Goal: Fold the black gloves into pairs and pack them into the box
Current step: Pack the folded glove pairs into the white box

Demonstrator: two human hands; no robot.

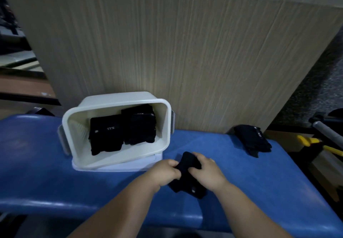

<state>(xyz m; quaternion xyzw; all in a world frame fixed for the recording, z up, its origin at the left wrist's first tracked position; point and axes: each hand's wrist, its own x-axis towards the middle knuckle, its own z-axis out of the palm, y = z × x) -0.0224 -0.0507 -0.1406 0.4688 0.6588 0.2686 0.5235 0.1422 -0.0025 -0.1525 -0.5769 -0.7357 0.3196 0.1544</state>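
A black glove bundle (187, 178) lies on the blue padded table (259, 182) in front of me. My left hand (163, 172) grips its left side with curled fingers. My right hand (206, 171) grips its right side, fingers wrapped over the top. A cream plastic box (165, 126) is tipped on its side behind them, its opening facing me. Inside it sit two folded black glove pairs (107, 135), side by side. A loose pile of black gloves (254, 139) lies at the table's far right.
The box leans on its white lid (120, 167). A tall cardboard sheet (185, 52) stands behind the table. Yellow-handled tools (311, 141) and a metal tube (326, 130) lie off the right edge. The table's front edge runs just below my wrists.
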